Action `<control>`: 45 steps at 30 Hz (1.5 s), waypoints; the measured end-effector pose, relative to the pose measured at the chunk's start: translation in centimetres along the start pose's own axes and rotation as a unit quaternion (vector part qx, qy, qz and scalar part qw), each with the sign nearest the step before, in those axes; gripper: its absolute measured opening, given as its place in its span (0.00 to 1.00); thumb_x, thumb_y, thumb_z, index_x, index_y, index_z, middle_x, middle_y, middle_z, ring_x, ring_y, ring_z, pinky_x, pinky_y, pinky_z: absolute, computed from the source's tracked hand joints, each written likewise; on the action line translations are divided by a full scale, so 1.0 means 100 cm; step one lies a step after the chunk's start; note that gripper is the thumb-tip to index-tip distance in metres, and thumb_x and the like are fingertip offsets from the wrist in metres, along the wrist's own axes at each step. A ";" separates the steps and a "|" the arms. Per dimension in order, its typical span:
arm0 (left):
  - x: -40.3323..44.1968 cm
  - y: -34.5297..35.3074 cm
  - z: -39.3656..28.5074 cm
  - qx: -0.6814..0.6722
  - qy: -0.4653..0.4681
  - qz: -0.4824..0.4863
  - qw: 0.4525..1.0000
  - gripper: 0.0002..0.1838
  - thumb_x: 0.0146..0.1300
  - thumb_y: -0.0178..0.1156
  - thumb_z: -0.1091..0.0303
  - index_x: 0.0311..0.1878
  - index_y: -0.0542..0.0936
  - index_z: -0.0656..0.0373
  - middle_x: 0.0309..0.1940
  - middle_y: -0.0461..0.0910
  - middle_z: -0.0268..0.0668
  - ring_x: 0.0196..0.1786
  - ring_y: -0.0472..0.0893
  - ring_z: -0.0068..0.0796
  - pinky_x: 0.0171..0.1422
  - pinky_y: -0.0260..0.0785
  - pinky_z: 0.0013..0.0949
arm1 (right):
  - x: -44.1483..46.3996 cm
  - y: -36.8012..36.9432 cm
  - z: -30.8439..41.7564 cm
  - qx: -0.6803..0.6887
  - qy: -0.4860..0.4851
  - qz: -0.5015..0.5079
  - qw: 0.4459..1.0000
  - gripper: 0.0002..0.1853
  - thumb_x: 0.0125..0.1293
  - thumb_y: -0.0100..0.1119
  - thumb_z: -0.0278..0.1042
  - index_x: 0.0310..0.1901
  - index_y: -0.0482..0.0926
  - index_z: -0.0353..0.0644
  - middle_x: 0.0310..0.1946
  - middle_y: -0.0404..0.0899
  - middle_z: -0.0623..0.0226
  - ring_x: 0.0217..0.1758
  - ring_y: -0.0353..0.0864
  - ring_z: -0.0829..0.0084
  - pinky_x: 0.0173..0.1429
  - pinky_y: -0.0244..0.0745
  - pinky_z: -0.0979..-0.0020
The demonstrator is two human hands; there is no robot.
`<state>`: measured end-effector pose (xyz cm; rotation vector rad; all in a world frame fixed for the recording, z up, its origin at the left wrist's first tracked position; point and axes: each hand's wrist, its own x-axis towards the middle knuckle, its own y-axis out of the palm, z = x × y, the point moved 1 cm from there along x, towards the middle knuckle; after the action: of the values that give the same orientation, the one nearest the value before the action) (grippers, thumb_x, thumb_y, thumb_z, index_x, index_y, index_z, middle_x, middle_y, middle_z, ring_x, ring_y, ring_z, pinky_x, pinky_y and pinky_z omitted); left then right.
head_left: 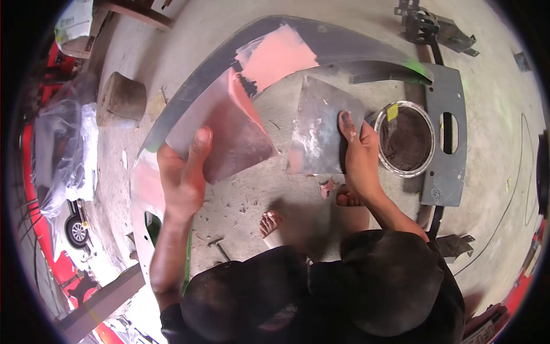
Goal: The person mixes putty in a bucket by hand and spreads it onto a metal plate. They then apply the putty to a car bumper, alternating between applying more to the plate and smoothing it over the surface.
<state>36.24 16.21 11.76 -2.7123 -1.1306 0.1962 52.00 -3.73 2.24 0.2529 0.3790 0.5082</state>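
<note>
In my left hand (pixel 186 175) is a thin grey flat sheet (pixel 223 143), held between thumb and fingers. Pink body filler (pixel 245 97) lies along that sheet's upper right edge. My right hand (pixel 362 157) grips a second grey metal sheet (pixel 318 123), smeared with whitish and faint pink marks. The two sheets are apart, with a gap of floor between them. Beyond them curves a grey car bumper (pixel 215 63) bearing a spread patch of pink filler (pixel 279 53). The left sheet overlaps the bumper in view; whether they touch I cannot tell.
An open round tin (pixel 433 140) stands right of my right hand, beside a slotted grey panel (pixel 450 186). Dark metal brackets (pixel 424 28) lie at the upper right. A brown block (pixel 121 98) is at left, near plastic sheeting (pixel 60 149). My feet (pixel 269 223) rest on the concrete.
</note>
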 end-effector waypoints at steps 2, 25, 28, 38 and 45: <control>-0.009 0.012 0.009 0.005 0.047 -0.023 0.999 0.14 0.74 0.62 0.60 0.49 0.82 0.63 0.34 0.76 0.23 0.37 0.70 0.14 0.43 0.61 0.23 | 0.001 -0.004 0.000 0.011 0.002 -0.010 1.000 0.15 0.79 0.56 0.44 0.46 0.79 0.37 0.38 0.79 0.78 0.39 0.72 0.88 0.46 0.70 0.79; -0.068 0.077 0.053 0.275 0.378 0.068 0.881 0.33 0.51 0.63 0.89 0.65 0.77 0.69 0.61 0.75 0.52 0.53 0.83 0.43 0.55 0.85 0.37 | -0.006 0.003 0.007 0.099 0.046 0.023 0.994 0.18 0.79 0.56 0.46 0.40 0.81 0.38 0.32 0.80 0.74 0.33 0.72 0.85 0.38 0.69 0.76; -0.078 0.071 0.079 0.320 0.330 0.076 0.885 0.32 0.52 0.65 0.86 0.65 0.79 0.64 0.62 0.74 0.51 0.53 0.84 0.42 0.55 0.85 0.36 | -0.007 0.005 0.006 0.104 0.061 0.040 0.992 0.18 0.78 0.56 0.47 0.41 0.81 0.37 0.33 0.81 0.74 0.33 0.73 0.85 0.39 0.70 0.77; -0.055 0.016 0.065 0.180 0.168 0.062 0.967 0.11 0.64 0.64 0.79 0.49 0.83 0.67 0.39 0.86 0.47 0.42 0.87 0.46 0.47 0.79 0.34 | 0.010 -0.016 0.008 0.036 0.046 0.049 0.997 0.16 0.78 0.57 0.42 0.46 0.81 0.34 0.37 0.83 0.72 0.38 0.78 0.84 0.43 0.74 0.76; -0.030 0.027 -0.027 0.335 0.234 0.202 0.890 0.09 0.63 0.62 0.82 0.46 0.83 0.65 0.38 0.84 0.46 0.39 0.85 0.47 0.41 0.78 0.37 | 0.001 -0.011 -0.002 -0.173 -0.044 0.020 0.984 0.19 0.78 0.55 0.43 0.39 0.79 0.30 0.26 0.78 0.68 0.31 0.71 0.81 0.36 0.69 0.71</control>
<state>36.52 11.91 13.87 -2.1443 -0.2693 -0.0191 52.42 -4.60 1.66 -0.0544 0.1943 0.5907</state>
